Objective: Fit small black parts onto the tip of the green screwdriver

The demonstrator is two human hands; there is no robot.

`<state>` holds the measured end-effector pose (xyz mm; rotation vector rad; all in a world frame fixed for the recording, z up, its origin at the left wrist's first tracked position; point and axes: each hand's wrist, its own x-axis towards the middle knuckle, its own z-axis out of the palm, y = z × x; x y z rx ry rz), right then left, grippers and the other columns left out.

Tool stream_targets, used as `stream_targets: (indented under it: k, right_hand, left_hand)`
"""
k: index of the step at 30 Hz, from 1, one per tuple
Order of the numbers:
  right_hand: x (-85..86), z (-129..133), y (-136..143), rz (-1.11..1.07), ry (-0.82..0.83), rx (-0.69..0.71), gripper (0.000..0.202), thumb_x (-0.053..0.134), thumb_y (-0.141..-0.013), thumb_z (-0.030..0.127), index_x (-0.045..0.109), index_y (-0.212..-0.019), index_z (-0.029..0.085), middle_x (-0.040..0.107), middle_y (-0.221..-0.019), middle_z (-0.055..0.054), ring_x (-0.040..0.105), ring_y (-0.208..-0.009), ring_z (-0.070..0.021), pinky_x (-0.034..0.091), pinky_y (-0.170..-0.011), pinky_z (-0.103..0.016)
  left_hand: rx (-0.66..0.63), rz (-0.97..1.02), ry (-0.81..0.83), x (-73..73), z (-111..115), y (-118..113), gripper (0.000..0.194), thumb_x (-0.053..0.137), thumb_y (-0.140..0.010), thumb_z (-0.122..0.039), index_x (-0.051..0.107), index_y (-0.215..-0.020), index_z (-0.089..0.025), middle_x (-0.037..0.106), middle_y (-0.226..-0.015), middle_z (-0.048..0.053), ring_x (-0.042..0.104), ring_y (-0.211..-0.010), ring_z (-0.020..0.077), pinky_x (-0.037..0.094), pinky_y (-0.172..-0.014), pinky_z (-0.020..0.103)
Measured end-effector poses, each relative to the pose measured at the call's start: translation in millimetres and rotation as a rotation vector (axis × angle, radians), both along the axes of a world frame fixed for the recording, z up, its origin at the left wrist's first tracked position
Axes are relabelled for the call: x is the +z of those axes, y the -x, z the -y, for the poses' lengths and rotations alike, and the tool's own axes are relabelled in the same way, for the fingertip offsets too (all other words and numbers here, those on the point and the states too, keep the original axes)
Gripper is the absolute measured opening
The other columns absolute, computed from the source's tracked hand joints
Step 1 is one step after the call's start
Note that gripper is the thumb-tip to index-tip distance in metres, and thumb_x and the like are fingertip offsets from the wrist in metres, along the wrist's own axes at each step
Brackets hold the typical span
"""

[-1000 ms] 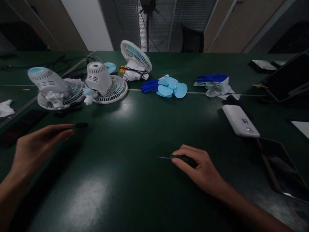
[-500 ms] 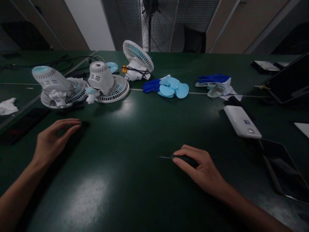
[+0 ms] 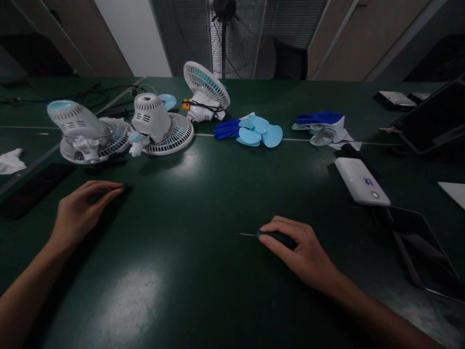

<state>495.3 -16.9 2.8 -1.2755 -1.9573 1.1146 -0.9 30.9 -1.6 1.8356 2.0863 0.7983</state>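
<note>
On the right of the dark green table (image 3: 189, 203), my right hand (image 3: 300, 247) is closed on the dark handle of a screwdriver (image 3: 281, 238), its thin shaft pointing left. My left hand (image 3: 85, 208) rests on the left side, thumb and fingers pinched together on something small and dark that I cannot make out. Beyond it stand two white fan units, one at the far left (image 3: 78, 121) and one beside it (image 3: 150, 118), each over a round grille. A third small fan (image 3: 207, 92) leans back farther off.
Light blue fan blades (image 3: 261, 130) lie by a blue glove (image 3: 227, 129) at the centre back. More gloves (image 3: 321, 127) lie right of them. A white device (image 3: 361, 181) and a dark phone (image 3: 423, 249) are at the right, white tissue (image 3: 11, 162) at the far left.
The whole view has shifted very slightly. Both hands keep nearly the same pose and place, and my right hand still holds the screwdriver.
</note>
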Motion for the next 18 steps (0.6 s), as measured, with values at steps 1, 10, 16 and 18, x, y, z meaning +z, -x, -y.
stream_targets:
  k: [1,10,16,18]
  right_hand:
    - [0.3,0,0,0.001,0.000,-0.001,0.015,0.064,-0.101,0.032,0.076,-0.104,0.023,0.070,-0.090,-0.003,0.067,-0.079,-0.0178,0.049,-0.064,-0.028]
    - [0.3,0,0,-0.004,0.012,0.000,0.018,0.063,-0.101,0.034,0.076,-0.103,0.023,0.071,-0.091,-0.004,0.068,-0.079,-0.0184,0.051,-0.060,-0.027]
    - [0.9,0,-2,0.008,0.010,-0.001,0.019,0.063,-0.101,0.034,0.077,-0.105,0.023,0.072,-0.092,-0.004,0.068,-0.080,-0.0185,0.052,-0.062,-0.028]
    - [0.4,0,-2,0.002,0.016,0.002,0.018,0.063,-0.101,0.034,0.076,-0.105,0.023,0.072,-0.092,-0.004,0.068,-0.081,-0.0185,0.052,-0.064,-0.028]
  left_hand:
    - [0.017,0.013,0.017,1.1,0,0,0.050,0.068,-0.084,-0.057,0.073,-0.116,-0.018,0.070,-0.125,0.008,0.066,-0.112,0.0262,0.049,-0.105,0.034]
    - [0.165,0.187,0.055,5.6,5,-8,0.054,0.075,-0.078,-0.055,0.075,-0.119,-0.020,0.074,-0.125,0.007,0.064,-0.124,0.0303,0.044,-0.115,0.041]
    - [0.268,0.166,0.070,11.3,6,-17,0.060,0.076,-0.076,-0.059,0.076,-0.121,-0.019,0.074,-0.124,0.010,0.065,-0.122,0.0344,0.050,-0.108,0.044]
    - [0.294,0.137,0.093,12.8,5,-18,0.060,0.075,-0.075,-0.061,0.076,-0.120,-0.021,0.076,-0.121,0.009,0.067,-0.118,0.0347,0.055,-0.100,0.043]
